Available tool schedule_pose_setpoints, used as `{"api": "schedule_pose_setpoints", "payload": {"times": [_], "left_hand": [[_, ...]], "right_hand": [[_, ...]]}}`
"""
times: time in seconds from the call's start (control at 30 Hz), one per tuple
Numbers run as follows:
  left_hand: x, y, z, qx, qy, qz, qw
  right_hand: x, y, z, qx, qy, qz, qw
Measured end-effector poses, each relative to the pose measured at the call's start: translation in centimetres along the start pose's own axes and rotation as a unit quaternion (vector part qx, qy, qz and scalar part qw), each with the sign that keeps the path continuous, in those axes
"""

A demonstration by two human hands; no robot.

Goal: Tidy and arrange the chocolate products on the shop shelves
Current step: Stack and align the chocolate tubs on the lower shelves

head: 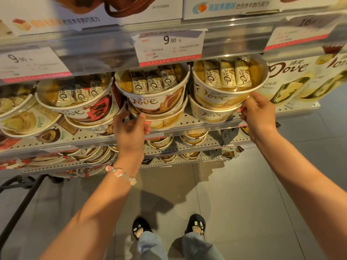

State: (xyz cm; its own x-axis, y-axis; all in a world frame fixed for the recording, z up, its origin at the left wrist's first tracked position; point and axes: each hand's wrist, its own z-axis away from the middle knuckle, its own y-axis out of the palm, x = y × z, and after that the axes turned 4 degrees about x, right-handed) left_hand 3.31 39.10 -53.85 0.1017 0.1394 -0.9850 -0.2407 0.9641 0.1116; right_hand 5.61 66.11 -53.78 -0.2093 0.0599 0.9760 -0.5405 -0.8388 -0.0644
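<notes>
Gripping two stacks of round cream paper Dove chocolate tubs, both hands curled round lower rims. Left hand [131, 126] held the brown-swirl stack [155, 102], right hand [257, 111] the yellow stack [225, 91]. Even, level pushes would likely seat them squarely.

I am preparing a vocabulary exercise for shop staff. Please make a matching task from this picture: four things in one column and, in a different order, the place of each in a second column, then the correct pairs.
Things
1. left hand
2. right hand
3. price tag 9.90
4. bead bracelet

Places
A. on the shelf edge above the tubs
B. at the right side of the cream tub stack
C. round the left wrist
D. at the lower tub of the brown-labelled stack

Pairs: 1-D, 2-B, 3-A, 4-C
</notes>
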Motion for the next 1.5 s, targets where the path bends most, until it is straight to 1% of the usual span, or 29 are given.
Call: {"api": "schedule_pose_setpoints", "payload": {"times": [0.1, 0.2, 0.27, 0.3, 0.33, 0.37, 0.43, 0.5, 0.57, 0.7, 0.87, 1.2, 1.5], "left_hand": [[0.1, 0.3, 0.2, -0.018, 0.004, 0.007, 1.000], [-0.3, 0.4, 0.5, -0.017, 0.007, -0.003, 1.000], [-0.5, 0.1, 0.7, -0.018, 0.009, -0.020, 1.000], [-0.6, -0.1, 0.8, -0.026, 0.025, -0.030, 0.999], [-0.6, -0.3, 0.9, -0.039, 0.057, -0.050, 0.996], [-0.7, -0.4, 1.2, -0.054, 0.099, -0.084, 0.990], [-0.8, -0.1, 1.8, -0.066, 0.171, -0.170, 0.968], [-0.9, 0.8, 2.2, -0.042, 0.194, -0.214, 0.956], [-1.0, 2.0, 2.3, -0.018, 0.203, -0.257, 0.945], [-1.4, 3.7, 1.7, -0.026, 0.178, -0.299, 0.937], [-1.3, 4.5, 0.7, -0.042, 0.146, -0.326, 0.933], [-0.6, 3.6, 0.0, -0.045, 0.161, -0.302, 0.939], [-0.1, 3.3, 0.0, -0.037, 0.133, -0.272, 0.952]], "right_hand": [[0.1, 0.1, 0.2, 0.001, -0.006, 0.009, 1.000], [0.4, 0.0, 0.6, 0.007, 0.004, 0.017, 1.000], [0.5, -0.1, 1.3, -0.028, -0.006, 0.064, 0.998], [0.4, -0.1, 1.9, -0.063, -0.029, 0.104, 0.992], [0.4, -0.1, 2.6, -0.094, -0.063, 0.142, 0.983], [0.4, 0.1, 3.5, -0.110, -0.104, 0.169, 0.974], [0.7, 0.9, 4.7, -0.095, -0.174, 0.192, 0.961], [0.9, 1.9, 5.0, -0.069, -0.206, 0.202, 0.955], [1.2, 3.1, 4.9, -0.063, -0.217, 0.193, 0.955], [1.6, 5.3, 4.6, -0.098, -0.193, 0.160, 0.963], [1.3, 6.4, 4.1, -0.130, -0.185, 0.147, 0.963], [1.3, 5.8, 3.4, -0.109, -0.190, 0.136, 0.966], [1.6, 5.4, 2.7, -0.069, -0.183, 0.124, 0.973]]}}
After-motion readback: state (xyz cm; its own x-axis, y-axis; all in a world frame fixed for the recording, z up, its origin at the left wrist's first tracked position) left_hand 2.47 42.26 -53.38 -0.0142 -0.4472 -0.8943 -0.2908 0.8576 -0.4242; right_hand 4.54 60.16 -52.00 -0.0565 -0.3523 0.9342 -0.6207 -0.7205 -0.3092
